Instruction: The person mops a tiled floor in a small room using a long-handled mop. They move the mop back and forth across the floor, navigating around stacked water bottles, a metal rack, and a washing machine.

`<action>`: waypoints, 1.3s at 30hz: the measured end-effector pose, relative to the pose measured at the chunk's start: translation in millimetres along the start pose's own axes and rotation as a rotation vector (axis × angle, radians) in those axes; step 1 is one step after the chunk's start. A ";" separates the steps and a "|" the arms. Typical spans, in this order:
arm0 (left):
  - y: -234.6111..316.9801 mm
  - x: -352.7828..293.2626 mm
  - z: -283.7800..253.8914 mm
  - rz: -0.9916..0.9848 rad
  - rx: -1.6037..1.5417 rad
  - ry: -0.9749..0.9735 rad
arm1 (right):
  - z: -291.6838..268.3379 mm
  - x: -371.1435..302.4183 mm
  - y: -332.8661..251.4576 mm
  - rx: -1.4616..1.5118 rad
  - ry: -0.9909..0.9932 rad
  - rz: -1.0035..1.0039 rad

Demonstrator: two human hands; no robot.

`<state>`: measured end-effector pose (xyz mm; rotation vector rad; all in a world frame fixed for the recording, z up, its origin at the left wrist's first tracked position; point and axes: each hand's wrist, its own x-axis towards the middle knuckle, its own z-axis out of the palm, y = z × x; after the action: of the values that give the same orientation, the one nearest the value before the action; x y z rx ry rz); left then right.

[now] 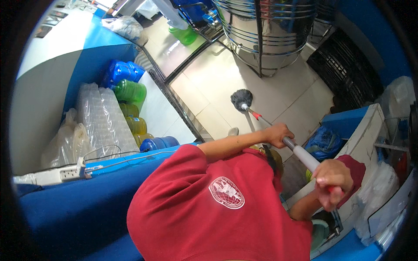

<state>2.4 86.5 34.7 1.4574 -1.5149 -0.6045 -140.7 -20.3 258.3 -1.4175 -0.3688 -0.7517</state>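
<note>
A mop (306, 158) slants away from me, with a grey and white handle that has a red band low on its shaft. Its dark grey, shaggy round head (241, 99) rests on the pale tiled floor. My left hand (279, 135) is closed around the shaft partway down. Higher up, my right hand (333, 182) grips the top end of the handle, where a bit of red shows between the fingers. Both arms come out of red sleeves.
Metal rings of a rack (265, 43) stand beyond the mop head. Black crates (346, 67) lean at the right. Large blue and green water bottles (130, 92) and stacked clear plastic cups (106, 119) line the left. A blue bag (324, 143) lies under the right counter.
</note>
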 end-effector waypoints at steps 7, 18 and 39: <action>0.3 3.9 27.5 -0.061 0.050 -0.026 | -28.9 -0.9 -1.2 0.207 -0.207 -0.125; -103.0 -65.8 -47.4 -0.598 0.442 0.170 | 0.5 -64.0 138.6 -0.090 -0.008 0.301; -196.0 -189.0 -249.5 -0.762 0.266 0.787 | 207.8 65.8 364.6 -0.161 -0.354 0.302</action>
<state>291.3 292.0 -68.8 2.1520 -0.4099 -0.1852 189.9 156.8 58.8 -1.7169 -0.3603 -0.2883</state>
